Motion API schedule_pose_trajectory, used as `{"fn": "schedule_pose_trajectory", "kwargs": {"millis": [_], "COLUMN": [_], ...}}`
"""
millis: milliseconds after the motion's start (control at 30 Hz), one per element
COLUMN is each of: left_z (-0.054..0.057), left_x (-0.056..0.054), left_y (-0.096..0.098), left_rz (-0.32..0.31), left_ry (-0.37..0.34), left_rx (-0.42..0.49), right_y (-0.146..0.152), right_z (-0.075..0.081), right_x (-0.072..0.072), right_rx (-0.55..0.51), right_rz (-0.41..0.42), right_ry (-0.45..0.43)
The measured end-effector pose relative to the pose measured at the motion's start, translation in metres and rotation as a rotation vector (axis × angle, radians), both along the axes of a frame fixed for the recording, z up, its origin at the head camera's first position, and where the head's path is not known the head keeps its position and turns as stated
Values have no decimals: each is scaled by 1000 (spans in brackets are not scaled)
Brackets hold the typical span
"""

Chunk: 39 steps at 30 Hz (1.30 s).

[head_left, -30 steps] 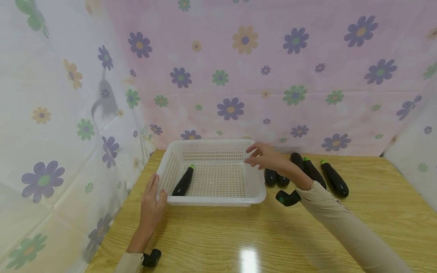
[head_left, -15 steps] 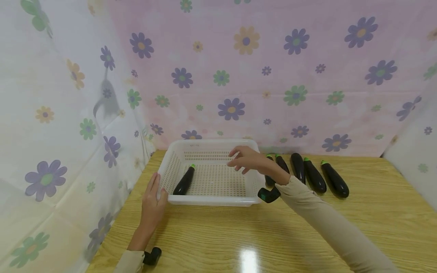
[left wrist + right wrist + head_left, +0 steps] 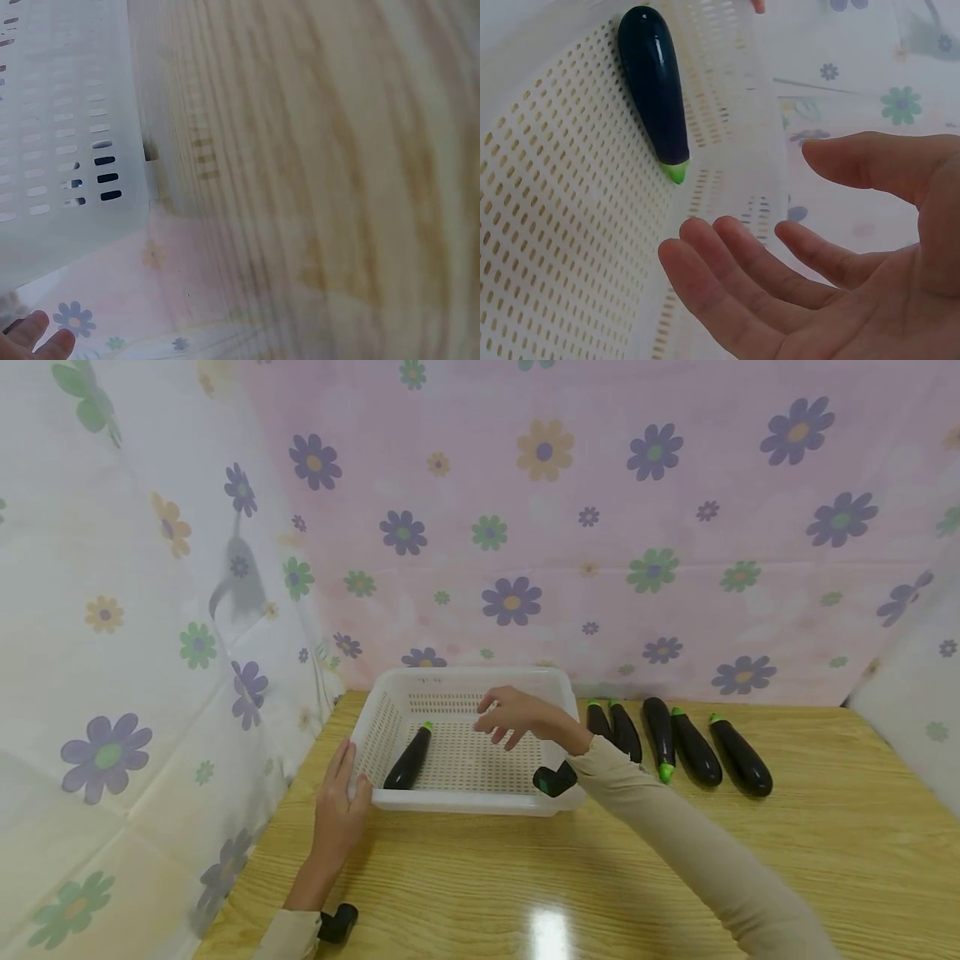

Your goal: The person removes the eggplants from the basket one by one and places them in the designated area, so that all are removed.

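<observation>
A white plastic basket [image 3: 472, 802] with slotted walls stands on the table. Inside it, towards the left, lies one dark eggplant [image 3: 409, 760] with a green stem end; the right wrist view also shows this eggplant [image 3: 654, 90]. My left hand [image 3: 341, 806] holds the basket's front left corner, fingers along the outer side and thumb at the rim. Only a few of its fingertips [image 3: 45, 337] show in the left wrist view. Above the basket's right half hovers my right hand [image 3: 517, 717], fingers spread loosely and holding nothing. It is apart from the eggplant.
To the basket's right, several more eggplants [image 3: 696, 749] lie side by side on the wooden table [image 3: 450, 885]; my right forearm partly covers the nearest ones. Flowered cloth [image 3: 570, 543] hangs behind and at both sides. Each wrist wears a black camera [image 3: 337, 924].
My right hand has moved left from the basket's right rim to over its inside, uncovering more of the eggplants on the table. The left hand stays at the corner.
</observation>
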<state>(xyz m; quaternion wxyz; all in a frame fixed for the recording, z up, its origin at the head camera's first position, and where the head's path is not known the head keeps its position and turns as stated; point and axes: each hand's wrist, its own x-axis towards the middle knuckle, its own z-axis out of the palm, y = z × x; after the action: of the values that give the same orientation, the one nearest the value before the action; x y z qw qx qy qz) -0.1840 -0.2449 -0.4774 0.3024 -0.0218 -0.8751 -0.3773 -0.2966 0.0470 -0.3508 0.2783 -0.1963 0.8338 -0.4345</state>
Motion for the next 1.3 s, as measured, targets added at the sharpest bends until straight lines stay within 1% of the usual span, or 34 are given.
{"fn": "schedule_pose_trajectory", "kwargs": {"millis": [167,367,567,733,867,1033,1133,1300], "left_z": [0,0,1,0,-1,-1,-2,-4], "left_x": [-2,-4,-5,-5,-5,-4,-5,-5], "left_y": [1,0,-1,-1,-1,-1,-2,0], "left_rz": [-1,-7,-12,-6,8,16,16,7], "left_ry": [6,-11,-6,-1,3,33,49,65], "left_rx": [-5,3,1,-2,-8,-12,-18,-25], "right_y": [-12,-31,-50,-66,-78,-94,-103,-113], "right_z": [-8,-18,-28,-33,-39,-48,-53,-61], "right_x": [-7,-15,-21,-24,-26,-30,-31,-29], "right_rx": [-17,1,-8,-15,-25,-45,-25,25], "right_rz": [2,4,14,-4,-36,-45,-41,-76], "right_ry": [-45,-76,-110,-142,-184,-246,-254,-213]}}
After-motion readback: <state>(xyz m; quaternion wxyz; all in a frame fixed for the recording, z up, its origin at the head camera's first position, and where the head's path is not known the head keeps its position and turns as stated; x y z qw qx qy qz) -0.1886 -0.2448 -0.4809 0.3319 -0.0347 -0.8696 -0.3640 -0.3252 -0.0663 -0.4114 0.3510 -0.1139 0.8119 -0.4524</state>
